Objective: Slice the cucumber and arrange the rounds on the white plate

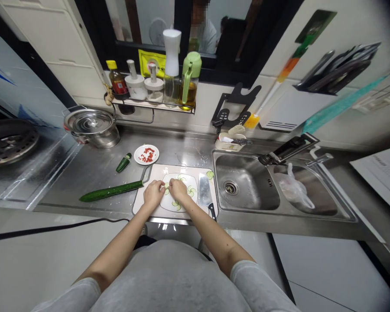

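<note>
My left hand (153, 193) and my right hand (178, 189) meet over a white plate (191, 200) that rests on a pale cutting board (156, 171). The fingers of both are curled together in a pinch at the plate's left side, on something too small to name. Thin green cucumber slices (191, 191) lie round the plate, and another slice (209, 174) sits on the board's far right corner. A cleaver (203, 194) lies flat on the board right of the plate. A long cucumber (111, 191) lies on the steel counter left of the board.
A cucumber end (124, 162) and a small dish of red bits (146, 154) sit behind the board. A lidded pot (91, 127) stands at the back left, bottles on a rack (156, 104) behind. A double sink (247, 184) lies right, holding a plastic bag (295, 189).
</note>
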Available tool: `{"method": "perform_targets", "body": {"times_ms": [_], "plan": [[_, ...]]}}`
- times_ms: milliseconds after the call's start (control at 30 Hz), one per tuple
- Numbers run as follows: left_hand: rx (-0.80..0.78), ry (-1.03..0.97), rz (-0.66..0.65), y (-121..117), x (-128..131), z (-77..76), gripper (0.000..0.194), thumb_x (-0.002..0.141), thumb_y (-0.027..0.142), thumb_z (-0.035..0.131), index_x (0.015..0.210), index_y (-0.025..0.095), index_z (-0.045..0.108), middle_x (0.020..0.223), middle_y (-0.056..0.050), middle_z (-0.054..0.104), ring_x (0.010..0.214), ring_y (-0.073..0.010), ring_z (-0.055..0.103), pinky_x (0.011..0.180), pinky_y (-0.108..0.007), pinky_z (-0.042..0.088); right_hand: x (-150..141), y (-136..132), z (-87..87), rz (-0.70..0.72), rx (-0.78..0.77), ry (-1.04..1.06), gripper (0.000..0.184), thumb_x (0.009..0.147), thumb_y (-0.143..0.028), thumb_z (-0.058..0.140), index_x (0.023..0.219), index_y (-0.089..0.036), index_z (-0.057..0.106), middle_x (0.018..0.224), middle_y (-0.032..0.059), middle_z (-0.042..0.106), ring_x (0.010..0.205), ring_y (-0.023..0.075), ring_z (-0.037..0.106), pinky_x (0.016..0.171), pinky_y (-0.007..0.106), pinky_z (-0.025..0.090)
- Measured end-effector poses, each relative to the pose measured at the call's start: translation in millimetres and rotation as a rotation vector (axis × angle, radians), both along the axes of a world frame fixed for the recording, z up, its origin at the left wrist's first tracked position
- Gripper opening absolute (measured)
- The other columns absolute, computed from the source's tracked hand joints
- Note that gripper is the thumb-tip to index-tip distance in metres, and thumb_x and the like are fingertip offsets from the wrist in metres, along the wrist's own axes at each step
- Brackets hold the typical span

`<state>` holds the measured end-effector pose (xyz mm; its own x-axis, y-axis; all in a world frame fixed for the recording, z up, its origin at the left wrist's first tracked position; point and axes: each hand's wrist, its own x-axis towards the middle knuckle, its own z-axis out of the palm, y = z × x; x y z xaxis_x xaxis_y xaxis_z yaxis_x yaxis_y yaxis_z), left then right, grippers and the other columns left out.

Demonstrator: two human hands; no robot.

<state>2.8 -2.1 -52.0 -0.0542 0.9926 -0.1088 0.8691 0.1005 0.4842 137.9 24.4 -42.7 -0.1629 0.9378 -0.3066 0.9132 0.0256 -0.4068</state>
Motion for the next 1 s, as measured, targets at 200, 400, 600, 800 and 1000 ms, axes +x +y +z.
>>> {"method": "perform_targets", "body": {"times_ms": [200, 400, 600, 800, 1000], "plan": [[0.034, -0.047, 0.011, 1.0, -4.5, 5.6, 0.02, 0.085, 0.03, 0.055, 0.099, 0.025, 0.069, 0.098, -0.003, 0.066, 0.089, -0.0186, 0.06, 0.071, -0.027, 0.04, 13.8, -1.5, 7.7, -0.089, 0.032, 0.032, 0.021, 0.092, -0.024, 0.046, 0.103, -0.021, 0.063, 0.101, 0.0083, 0.068, 0.089, 0.0202, 0.06, 0.064, 0.026, 0.034], [0.0, -0.014, -0.017, 7.1, -0.8, 8.3, 0.019, 0.084, 0.035, 0.058, 0.095, 0.025, 0.069, 0.096, -0.004, 0.065, 0.09, -0.0194, 0.059, 0.069, -0.027, 0.039, 24.3, -3.3, 13.2, -0.138, 0.038, 0.064, 0.022, 0.091, -0.025, 0.048, 0.103, -0.02, 0.065, 0.101, 0.0087, 0.069, 0.09, 0.0199, 0.061, 0.066, 0.026, 0.033], [-0.03, 0.031, -0.04, 9.1, 2.0, 3.8, 0.017, 0.083, 0.036, 0.058, 0.092, 0.025, 0.068, 0.098, -0.004, 0.064, 0.088, -0.0191, 0.058, 0.067, -0.027, 0.037, 27.8, -8.4, 14.2, -0.161, 0.055, 0.117, 0.022, 0.089, -0.027, 0.05, 0.102, -0.021, 0.066, 0.1, 0.0072, 0.069, 0.089, 0.0193, 0.06, 0.065, 0.025, 0.034], [-0.043, 0.032, -0.033, 8.4, 2.0, 1.5, 0.018, 0.083, 0.037, 0.059, 0.092, 0.025, 0.068, 0.097, -0.003, 0.063, 0.086, -0.0181, 0.058, 0.068, -0.026, 0.037, 33.8, -12.6, 17.7, -0.198, 0.06, 0.173, 0.021, 0.087, -0.025, 0.051, 0.1, -0.02, 0.067, 0.095, 0.0058, 0.07, 0.083, 0.0183, 0.059, 0.065, 0.025, 0.034], [-0.063, 0.032, -0.007, 9.7, 1.4, 0.5, 0.019, 0.081, 0.037, 0.06, 0.092, 0.024, 0.068, 0.092, -0.003, 0.063, 0.085, -0.0177, 0.058, 0.065, -0.026, 0.036, 40.8, -16.3, 15.3, -0.242, 0.084, 0.246, 0.018, 0.085, -0.025, 0.053, 0.095, -0.021, 0.067, 0.083, 0.0027, 0.068, 0.075, 0.0163, 0.057, 0.062, 0.024, 0.033]]}}
